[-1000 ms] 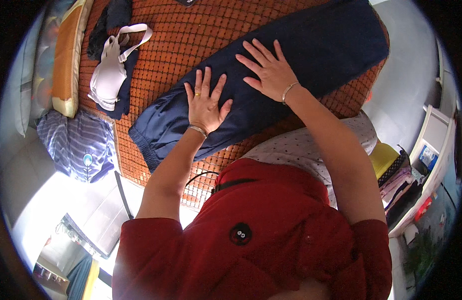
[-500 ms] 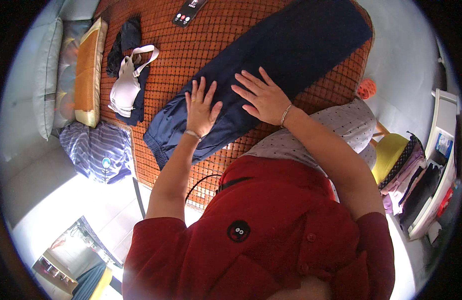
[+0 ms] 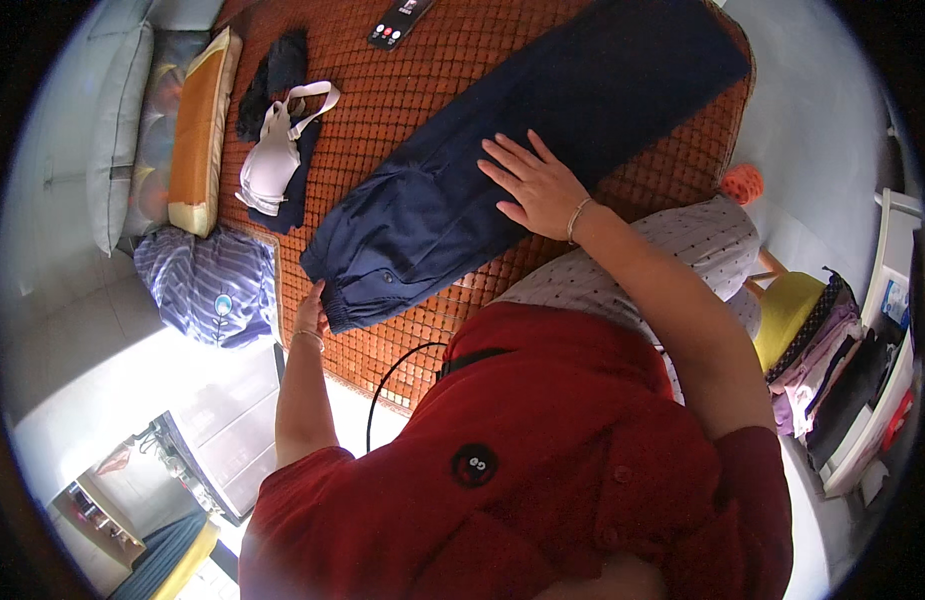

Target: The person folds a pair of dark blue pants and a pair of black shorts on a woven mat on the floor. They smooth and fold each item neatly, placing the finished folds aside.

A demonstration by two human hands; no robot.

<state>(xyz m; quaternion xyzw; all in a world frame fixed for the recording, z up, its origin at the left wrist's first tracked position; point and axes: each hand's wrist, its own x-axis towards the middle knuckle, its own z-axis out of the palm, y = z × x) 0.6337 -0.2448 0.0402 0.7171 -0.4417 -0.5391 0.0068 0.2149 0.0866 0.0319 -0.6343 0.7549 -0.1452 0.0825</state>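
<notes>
Navy trousers (image 3: pixel 572 90) lie stretched diagonally over the orange woven mat (image 3: pixel 412 365), their gathered waistband at the lower left. My left hand (image 3: pixel 310 312) has its fingers closed on the edge of that waistband. My right hand (image 3: pixel 532 188) rests flat on the trouser legs, fingers spread. To the left of the trousers lie a pale bra (image 3: pixel 272 165) on folded dark cloth and a bundle of black fabric (image 3: pixel 282 60). A black phone (image 3: pixel 397 25) with a lit screen lies beyond them at the top.
Cushions (image 3: pixel 192 130) line the left side, above a striped blue cloth (image 3: pixel 202 290). An orange object (image 3: pixel 740 185) sits at the mat's right edge. Further right are a yellow cushion (image 3: pixel 782 315), piled clothes and a white shelf unit (image 3: pixel 892 250).
My left hand has left the middle of the trousers and moved down-left to the waistband. My right hand still lies spread on the fabric. The phone has come further into view.
</notes>
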